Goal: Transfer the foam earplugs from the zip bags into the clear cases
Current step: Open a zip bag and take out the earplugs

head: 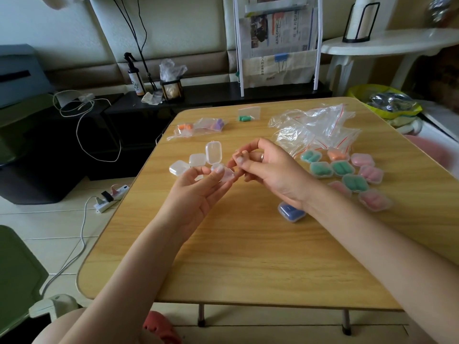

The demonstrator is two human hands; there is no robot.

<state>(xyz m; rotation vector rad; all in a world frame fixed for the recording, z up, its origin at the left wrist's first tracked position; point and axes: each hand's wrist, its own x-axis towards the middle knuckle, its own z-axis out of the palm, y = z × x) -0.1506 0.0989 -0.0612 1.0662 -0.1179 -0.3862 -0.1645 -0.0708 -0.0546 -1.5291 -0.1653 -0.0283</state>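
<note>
Two hands meet above tabletop [248,244]. Left hand [198,192] pinches clear case [223,173], apparently open; right hand [270,167] curls fingertips at its edge — contents unclear. Step, likely: opening fresh case. Filled cases [347,170] sit right, three bagged earplug sets [198,126] far left. Next — fetch bag, tip plugs in.

Blue case [290,211] half hidden under right wrist; right-hand [268,167] contents unclear.
</note>
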